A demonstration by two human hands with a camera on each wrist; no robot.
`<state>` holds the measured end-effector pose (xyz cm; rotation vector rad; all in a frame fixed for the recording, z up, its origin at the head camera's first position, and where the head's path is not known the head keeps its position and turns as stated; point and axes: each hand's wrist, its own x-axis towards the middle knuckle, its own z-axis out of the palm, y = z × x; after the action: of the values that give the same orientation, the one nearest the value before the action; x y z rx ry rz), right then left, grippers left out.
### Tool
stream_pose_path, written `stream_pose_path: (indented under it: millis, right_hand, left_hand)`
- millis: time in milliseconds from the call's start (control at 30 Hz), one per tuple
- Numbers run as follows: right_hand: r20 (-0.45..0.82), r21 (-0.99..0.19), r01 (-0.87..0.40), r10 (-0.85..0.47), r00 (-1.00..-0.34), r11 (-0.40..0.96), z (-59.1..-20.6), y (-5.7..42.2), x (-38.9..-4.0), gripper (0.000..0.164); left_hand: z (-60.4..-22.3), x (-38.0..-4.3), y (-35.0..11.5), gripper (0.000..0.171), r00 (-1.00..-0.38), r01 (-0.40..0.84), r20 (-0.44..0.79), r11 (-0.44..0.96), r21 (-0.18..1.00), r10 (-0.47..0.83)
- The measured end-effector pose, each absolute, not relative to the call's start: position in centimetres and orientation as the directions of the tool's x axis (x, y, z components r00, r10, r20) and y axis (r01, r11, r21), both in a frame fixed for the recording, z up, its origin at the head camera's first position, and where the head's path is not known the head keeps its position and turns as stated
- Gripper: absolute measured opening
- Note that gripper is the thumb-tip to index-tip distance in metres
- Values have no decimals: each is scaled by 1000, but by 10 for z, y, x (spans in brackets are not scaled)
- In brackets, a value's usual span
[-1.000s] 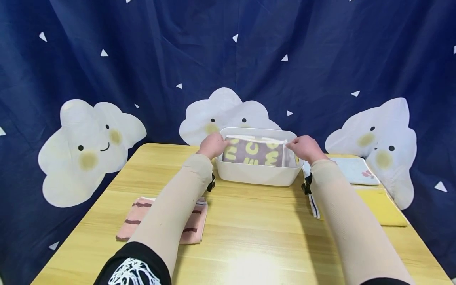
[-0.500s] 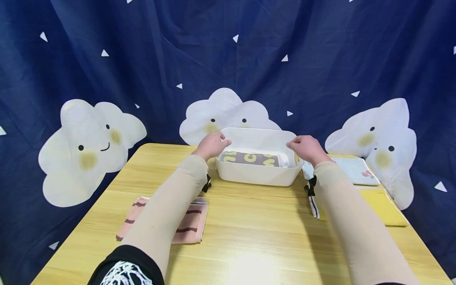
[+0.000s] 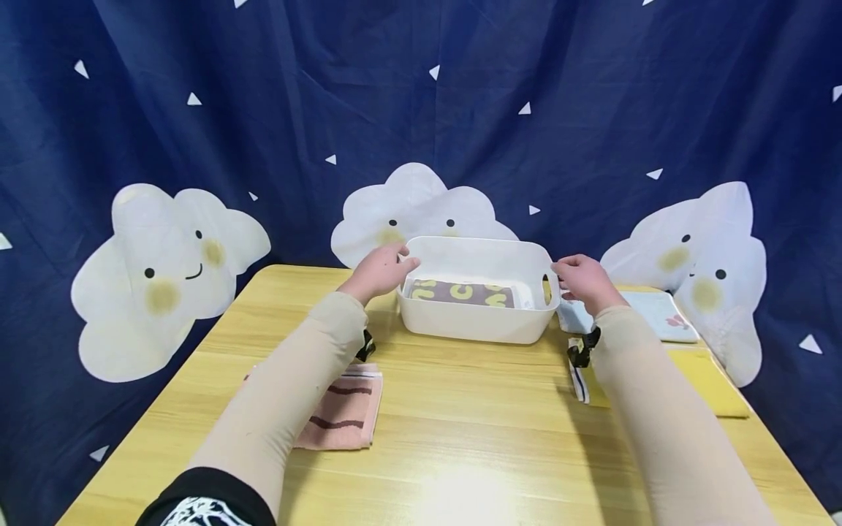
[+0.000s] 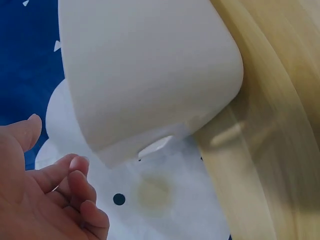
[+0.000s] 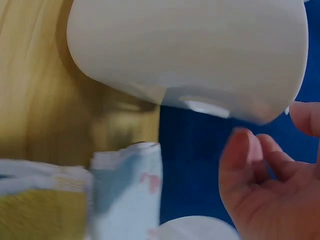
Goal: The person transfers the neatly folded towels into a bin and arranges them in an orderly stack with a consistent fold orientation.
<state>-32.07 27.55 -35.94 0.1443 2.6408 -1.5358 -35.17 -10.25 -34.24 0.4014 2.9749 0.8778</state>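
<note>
Your patterned cloth [image 3: 460, 292] lies down inside the white bin [image 3: 473, 324], so the placing looks done, and you seem to be at the letting-go stage. Here's your left hand [image 3: 378, 274] at the bin's left end: thumb spread, fingers loosely bent, holding nothing, a gap showing in the wrist view. Over on the other side, your right hand [image 3: 585, 283] is just as relaxed and holds nothing either, its thumb so near the rim that you can't tell whether it touches. Both forearms reach forward over the tabletop [image 3: 460, 409], the left crossing the view of the pink striped towel [image 3: 345, 409], the right partly covering the yellow towel [image 3: 704, 380]. From here, the next move probably calls for steering both hands clear of the rim without nudging the bin.
</note>
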Motion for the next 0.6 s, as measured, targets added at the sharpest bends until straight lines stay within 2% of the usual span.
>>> stream_pose_path:
  millis: [133, 267, 600]
  right_hand:
    - [-247, -930, 229, -27, -969, 286, -371, 287, -322, 61]
    - [-316, -946, 307, -82, -945, 104, -380, 293, -324, 55]
    - [-331, -932, 344, -119, -936, -113, -385, 293, -325, 55]
  left_hand:
    - [-339, -344, -112, 59, -955, 284, 83, 802, 525, 284]
    - [-337, -334, -124, 62, -949, 303, 84, 813, 497, 303]
    - [-337, -291, -166, 70, -949, 304, 59, 852, 426, 309]
